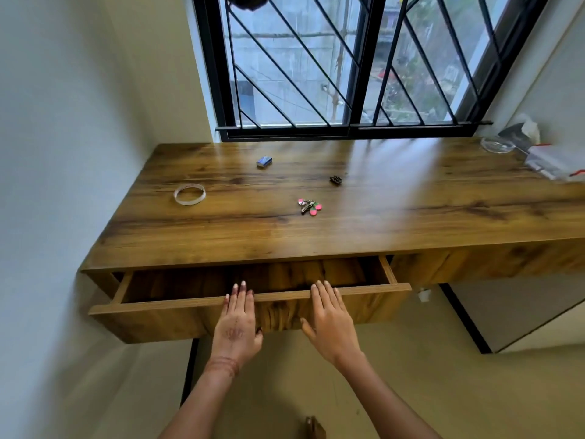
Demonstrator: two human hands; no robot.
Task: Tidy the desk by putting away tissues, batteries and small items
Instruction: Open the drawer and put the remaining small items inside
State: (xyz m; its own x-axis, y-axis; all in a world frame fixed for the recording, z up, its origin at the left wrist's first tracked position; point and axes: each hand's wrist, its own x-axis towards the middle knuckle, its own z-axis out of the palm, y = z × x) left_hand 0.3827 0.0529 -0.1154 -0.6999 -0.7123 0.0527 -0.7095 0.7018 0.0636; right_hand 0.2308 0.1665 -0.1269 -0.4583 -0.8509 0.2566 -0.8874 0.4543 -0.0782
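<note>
A wooden desk (395,223) under a window has its left drawer (152,315) pulled partly out. My left hand (238,324) and my right hand (330,321) lie flat against the drawer front, fingers straight over its top edge. On the desktop lie a roll of clear tape (189,194), a small blue box (264,161), a key bunch with pink tags (309,206) and a small dark item (336,180). The part of the drawer's inside that shows holds nothing.
At the desk's far right stand a glass dish (496,144), a tissue pack (528,129) and a white-and-red package (550,163). A second drawer front (474,264) sits shut to the right. A wall bounds the left side, and the barred window (348,64) lies behind.
</note>
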